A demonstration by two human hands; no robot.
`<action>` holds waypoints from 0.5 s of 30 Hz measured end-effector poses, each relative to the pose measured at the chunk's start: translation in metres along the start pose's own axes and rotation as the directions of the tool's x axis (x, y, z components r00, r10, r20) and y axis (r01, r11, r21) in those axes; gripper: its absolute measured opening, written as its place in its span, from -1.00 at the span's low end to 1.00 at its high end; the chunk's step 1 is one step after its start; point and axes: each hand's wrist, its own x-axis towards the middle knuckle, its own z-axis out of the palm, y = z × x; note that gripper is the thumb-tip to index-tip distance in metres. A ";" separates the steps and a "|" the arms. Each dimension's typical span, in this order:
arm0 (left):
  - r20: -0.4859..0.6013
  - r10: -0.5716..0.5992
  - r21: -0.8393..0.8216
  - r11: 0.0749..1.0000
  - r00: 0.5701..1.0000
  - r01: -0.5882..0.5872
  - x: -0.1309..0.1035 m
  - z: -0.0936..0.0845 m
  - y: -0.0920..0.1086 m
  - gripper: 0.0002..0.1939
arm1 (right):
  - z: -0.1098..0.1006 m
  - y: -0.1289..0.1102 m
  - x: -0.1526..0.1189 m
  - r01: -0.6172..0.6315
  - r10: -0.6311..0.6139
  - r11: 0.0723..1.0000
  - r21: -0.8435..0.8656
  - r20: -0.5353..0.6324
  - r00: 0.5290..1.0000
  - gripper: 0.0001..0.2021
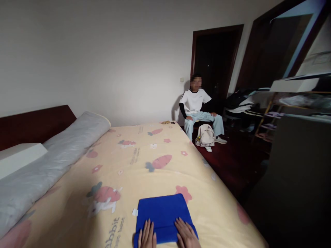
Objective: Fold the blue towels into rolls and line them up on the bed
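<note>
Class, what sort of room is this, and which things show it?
Most likely a bedroom: there is a large bed with a dark headboard and what looks like grey bedding.

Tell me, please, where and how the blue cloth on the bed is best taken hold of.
Probably best by the near corners of the blue cloth, coming from its left and right sides, slipping underneath: it lies flat on the bed, with a folded band along its near edge. The left hand and right hand rest on top, near those corners.

Left fingers [147,229] flat, right fingers [182,226] angled inward
</note>
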 end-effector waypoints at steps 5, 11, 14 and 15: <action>0.050 -0.073 0.039 0.997 0.996 0.071 0.002 -0.007 -0.015 -0.56 | -0.014 0.014 -0.010 -0.056 0.056 0.997 -0.060 0.006 0.998 -0.60; 0.041 0.185 -0.028 0.983 0.982 -0.184 0.016 0.012 -0.006 -0.58 | 0.003 -0.008 0.012 0.011 -0.012 1.000 -0.028 -0.049 0.999 -0.66; 0.055 0.304 -0.099 0.949 0.951 -0.298 0.021 0.026 0.005 -0.65 | 0.016 -0.030 0.028 0.068 -0.073 0.994 0.090 0.054 0.996 -0.63; 0.046 0.282 -0.092 0.956 0.958 -0.277 0.022 0.028 0.007 -0.67 | 0.019 -0.034 0.031 0.052 -0.061 0.992 0.111 0.073 0.995 -0.63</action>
